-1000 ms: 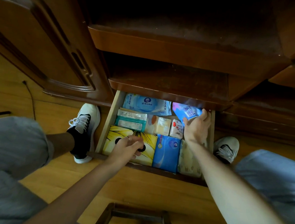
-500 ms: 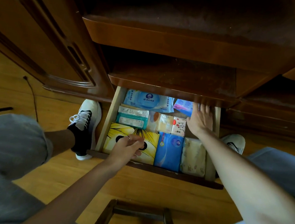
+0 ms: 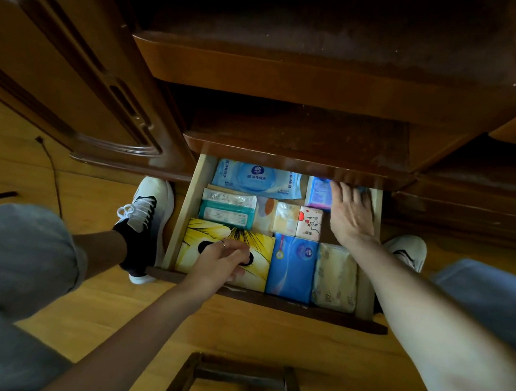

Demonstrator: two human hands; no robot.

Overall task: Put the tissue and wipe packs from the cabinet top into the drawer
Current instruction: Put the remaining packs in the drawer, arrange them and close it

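Drawer [image 3: 187,208] pulled out from under the dark wooden cabinet [image 3: 291,83], packed with tissue and wipe packs. Back row: wide pale-blue wipe pack [image 3: 256,179] at left, small blue-purple pack [image 3: 318,193] at back right, partly under the cabinet edge. Middle row, left to right: teal wipe pack [image 3: 226,213], cream pack with orange spot [image 3: 264,216], small yellow-white pack [image 3: 286,218], small white pack with red print [image 3: 309,223]. Front row: yellow tissue box [image 3: 255,245] at left, blue tissue pack [image 3: 292,267] in the middle, beige tissue pack [image 3: 335,277] at right, all three touching side by side.

Right hand [image 3: 350,217] lies flat, palm down, fingers spread and loose, in the back right corner of the drawer; fingertips on the blue-purple pack, not gripping it. Left hand [image 3: 221,262] rests on top of the yellow tissue box near the drawer front, fingers curled down over the box's dark opening; ring on one finger. No pack is lifted by either hand.

Person crouches, grey trousers at both sides, white-black sneaker [image 3: 144,216] just left of the drawer, second sneaker [image 3: 408,249] just right of it. Wooden floor [image 3: 269,336] below, wooden stool frame [image 3: 234,383] at the bottom edge, thin cable [image 3: 51,171] on the floor at left.
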